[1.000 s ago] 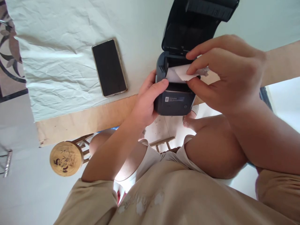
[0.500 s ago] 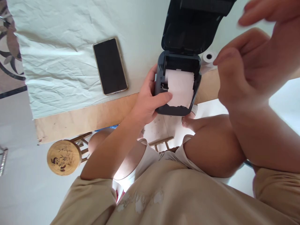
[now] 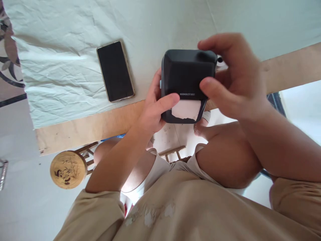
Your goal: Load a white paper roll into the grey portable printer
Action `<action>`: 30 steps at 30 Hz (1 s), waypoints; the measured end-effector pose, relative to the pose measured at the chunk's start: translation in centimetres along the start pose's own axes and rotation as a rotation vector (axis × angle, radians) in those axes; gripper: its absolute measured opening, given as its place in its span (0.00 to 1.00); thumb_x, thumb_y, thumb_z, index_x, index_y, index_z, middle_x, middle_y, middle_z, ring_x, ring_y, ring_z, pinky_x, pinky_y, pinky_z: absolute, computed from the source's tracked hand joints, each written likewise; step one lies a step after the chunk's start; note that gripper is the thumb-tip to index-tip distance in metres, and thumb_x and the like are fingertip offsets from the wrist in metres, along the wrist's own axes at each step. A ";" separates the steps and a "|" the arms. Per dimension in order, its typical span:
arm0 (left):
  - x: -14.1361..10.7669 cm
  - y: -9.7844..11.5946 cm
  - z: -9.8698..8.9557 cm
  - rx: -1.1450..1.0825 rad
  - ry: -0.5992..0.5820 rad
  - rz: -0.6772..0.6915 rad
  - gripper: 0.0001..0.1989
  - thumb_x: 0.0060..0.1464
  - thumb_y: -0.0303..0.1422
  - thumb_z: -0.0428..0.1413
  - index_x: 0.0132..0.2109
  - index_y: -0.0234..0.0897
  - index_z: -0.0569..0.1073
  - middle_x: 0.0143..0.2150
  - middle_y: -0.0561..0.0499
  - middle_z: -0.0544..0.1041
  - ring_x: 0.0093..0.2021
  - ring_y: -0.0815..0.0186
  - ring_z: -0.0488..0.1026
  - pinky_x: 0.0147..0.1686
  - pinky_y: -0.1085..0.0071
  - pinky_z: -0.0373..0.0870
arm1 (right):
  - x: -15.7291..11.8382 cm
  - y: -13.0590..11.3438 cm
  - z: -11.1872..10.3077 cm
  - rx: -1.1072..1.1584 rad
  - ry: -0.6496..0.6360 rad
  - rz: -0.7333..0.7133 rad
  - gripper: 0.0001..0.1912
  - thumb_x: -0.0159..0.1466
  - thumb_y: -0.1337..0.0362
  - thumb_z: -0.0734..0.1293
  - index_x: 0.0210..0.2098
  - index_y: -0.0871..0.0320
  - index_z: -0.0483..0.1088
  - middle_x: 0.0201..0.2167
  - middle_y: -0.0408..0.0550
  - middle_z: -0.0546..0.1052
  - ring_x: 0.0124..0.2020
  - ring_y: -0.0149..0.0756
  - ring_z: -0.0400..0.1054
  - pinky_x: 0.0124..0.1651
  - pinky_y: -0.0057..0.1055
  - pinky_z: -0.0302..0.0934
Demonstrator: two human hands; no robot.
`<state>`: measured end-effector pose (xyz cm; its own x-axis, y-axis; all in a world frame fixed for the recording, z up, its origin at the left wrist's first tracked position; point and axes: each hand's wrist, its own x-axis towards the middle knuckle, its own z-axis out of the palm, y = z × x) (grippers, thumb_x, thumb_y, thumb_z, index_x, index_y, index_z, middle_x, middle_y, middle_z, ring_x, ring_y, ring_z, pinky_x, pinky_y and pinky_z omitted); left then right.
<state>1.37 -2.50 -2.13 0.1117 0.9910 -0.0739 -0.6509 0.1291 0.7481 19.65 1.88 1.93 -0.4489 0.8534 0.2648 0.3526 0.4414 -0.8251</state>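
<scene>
A dark label printer (image 3: 189, 75) is held over the table's front edge, its lid down. White paper (image 3: 187, 109) with a torn edge sticks out below the lid. My left hand (image 3: 156, 108) grips the printer's left side, thumb on the front by the paper. On the right side, my right hand (image 3: 233, 77) has its thumb and fingers on the lid. Behind that hand a white paper roll (image 3: 220, 63) is mostly hidden; only its dark core shows clearly.
A phone (image 3: 115, 72) with a dark screen lies on the pale green cloth (image 3: 62, 60) to the left. The table's bare wooden edge (image 3: 87, 122) runs in front. A round wooden stool (image 3: 68, 169) stands at the lower left.
The printer's lid has swung down from raised to closed, covering the inside and part of the paper. My right hand has moved left and down from the upper right onto the lid.
</scene>
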 end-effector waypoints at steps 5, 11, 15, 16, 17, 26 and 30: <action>0.0 0.1 0.9 0.071 0.063 -0.035 0.11 0.54 0.34 0.66 0.43 0.37 0.75 0.34 0.53 0.76 0.30 0.70 0.77 0.28 0.75 0.73 | 0.1 0.3 0.2 -0.114 -0.064 -0.036 0.28 0.63 0.53 0.68 0.60 0.50 0.60 0.57 0.48 0.71 0.33 0.24 0.64 0.31 0.26 0.63; 0.0 0.5 1.6 0.077 0.141 -0.072 0.06 0.54 0.27 0.61 0.41 0.38 0.74 0.31 0.55 0.74 0.26 0.72 0.74 0.25 0.78 0.67 | 0.2 0.6 0.1 -0.240 -0.083 -0.093 0.30 0.65 0.49 0.66 0.62 0.54 0.59 0.58 0.55 0.70 0.34 0.29 0.67 0.36 0.32 0.67; -0.1 0.4 1.1 0.088 0.117 -0.079 0.08 0.55 0.29 0.63 0.43 0.38 0.74 0.33 0.55 0.74 0.27 0.73 0.73 0.26 0.78 0.68 | 0.2 1.0 0.1 -0.233 -0.105 -0.106 0.31 0.65 0.48 0.66 0.63 0.53 0.59 0.58 0.54 0.71 0.43 0.35 0.71 0.48 0.37 0.71; -0.1 0.4 1.0 0.090 0.113 -0.075 0.08 0.55 0.29 0.63 0.43 0.38 0.74 0.33 0.55 0.74 0.28 0.73 0.73 0.27 0.78 0.68 | 0.2 1.1 0.1 -0.224 -0.116 -0.109 0.31 0.65 0.48 0.66 0.63 0.52 0.59 0.57 0.54 0.71 0.44 0.35 0.71 0.49 0.38 0.71; -0.2 0.4 0.9 0.091 0.107 -0.072 0.08 0.55 0.29 0.63 0.43 0.39 0.74 0.33 0.55 0.74 0.28 0.73 0.73 0.27 0.78 0.68 | 0.2 1.2 0.1 -0.217 -0.128 -0.106 0.31 0.65 0.49 0.66 0.63 0.52 0.59 0.57 0.53 0.71 0.45 0.35 0.71 0.49 0.37 0.72; -0.3 0.2 0.8 0.066 0.061 -0.050 0.10 0.57 0.29 0.63 0.46 0.39 0.75 0.33 0.56 0.76 0.28 0.74 0.74 0.25 0.79 0.68 | -0.1 2.1 0.1 -0.186 -0.136 -0.098 0.31 0.64 0.52 0.68 0.63 0.51 0.59 0.59 0.51 0.70 0.41 0.31 0.71 0.38 0.30 0.69; -0.2 0.0 1.0 0.038 0.077 -0.059 0.10 0.63 0.39 0.59 0.47 0.39 0.75 0.37 0.53 0.78 0.39 0.67 0.80 0.32 0.76 0.73 | -0.3 2.0 0.1 -0.219 -0.075 -0.120 0.29 0.66 0.53 0.68 0.63 0.53 0.62 0.58 0.52 0.72 0.46 0.35 0.72 0.39 0.30 0.69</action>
<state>2.09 -2.69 -1.45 0.0899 0.9816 -0.1682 -0.6158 0.1875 0.7653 20.36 2.45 0.16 -0.5547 0.7722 0.3099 0.4587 0.5946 -0.6603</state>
